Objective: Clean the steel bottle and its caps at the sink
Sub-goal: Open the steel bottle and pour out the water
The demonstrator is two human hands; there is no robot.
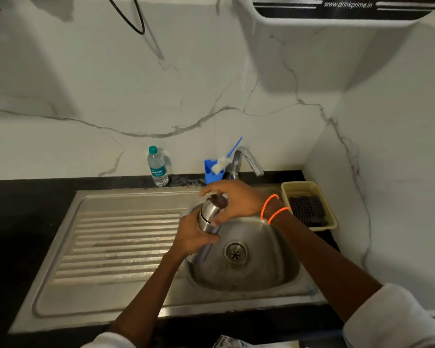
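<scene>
**Steel bottle held over the sink bowl**

The steel bottle (209,217) is a smooth, brushed cylinder with a dull shine, held in the air above the rear left rim of the round sink bowl (261,262). Its long axis tilts, the top leaning up and away toward the tap (248,159), the base down toward the person. A dark cap (217,200) sits at its upper end.

The left hand (194,236) wraps its curled fingers round the lower body. The right hand (236,200), with two orange bead bracelets (273,208) at the wrist, curls over the top and grips the cap.

The sink is stainless steel with a ribbed drainboard (121,244) to the left. At its far right corner lies a yellow mesh tray (309,189) holding a dark scrub pad (307,208). Along the back edge stand a clear plastic water bottle (157,167) and a blue holder (212,172).
</scene>
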